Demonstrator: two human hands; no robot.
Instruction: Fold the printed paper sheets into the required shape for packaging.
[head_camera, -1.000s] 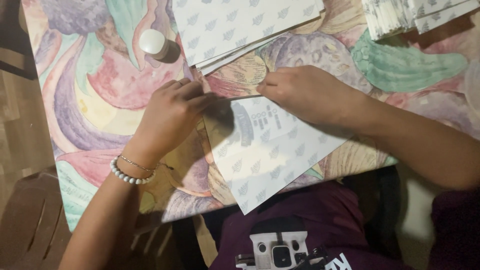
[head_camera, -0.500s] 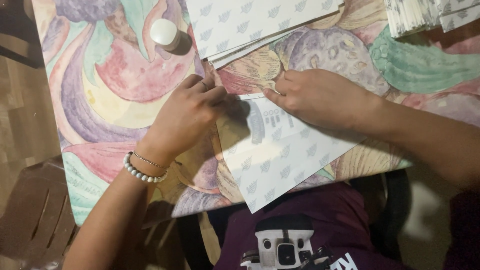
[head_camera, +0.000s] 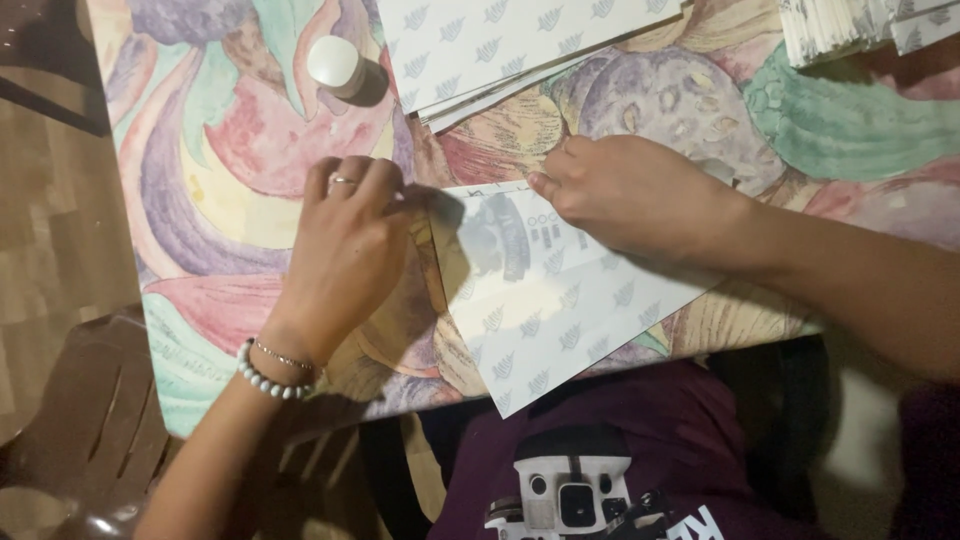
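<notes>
A white sheet of paper with a pale leaf pattern (head_camera: 545, 310) lies tilted on the colourful tablecloth (head_camera: 220, 200), its lower corner hanging past the table's near edge. My left hand (head_camera: 345, 255), with a ring and a bead bracelet, presses its fingertips on the sheet's folded left edge. My right hand (head_camera: 630, 195) lies flat on the upper part of the sheet, its thumb and fingers pinching the top edge. Part of the sheet is hidden under both hands.
A stack of similar leaf-patterned sheets (head_camera: 510, 45) lies at the top of the table. A small white-capped bottle (head_camera: 338, 66) stands left of it. More stacked paper (head_camera: 850, 25) sits at the top right. A brown plastic chair (head_camera: 90, 430) is at the lower left.
My left hand has slid left along the sheet's edge and spread its fingers. The right hand stays pressed on the sheet's top. The camera has shifted slightly.
</notes>
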